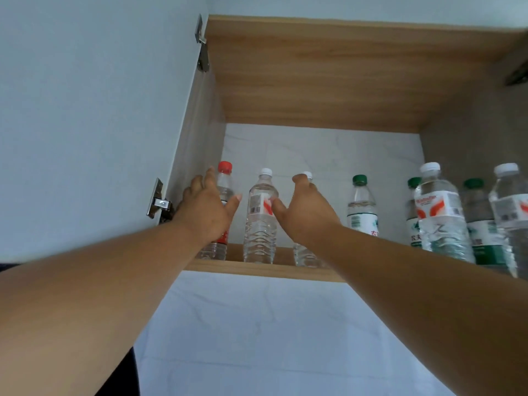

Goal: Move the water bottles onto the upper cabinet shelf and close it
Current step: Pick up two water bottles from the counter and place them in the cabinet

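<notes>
Up on the shelf (pixel 257 266) our left hand (pixel 207 208) and right hand (pixel 303 211) flank the white-cap bottle (pixel 260 218), fingers spread wide, gripping nothing.

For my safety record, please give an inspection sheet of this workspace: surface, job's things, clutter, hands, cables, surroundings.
Surface: wooden upper shelf, bottles standing along it.
Job's things: red-cap bottle, white-cap bottle, green-cap bottle, more bottles at right; all upright.
Clutter: nothing seen.
Hands: left hand open in front of the red-cap bottle; right hand open in front of another bottle, contact unclear.
Cables: nothing seen.
Surroundings: cabinet open, hinges on left side, white wall.
</notes>
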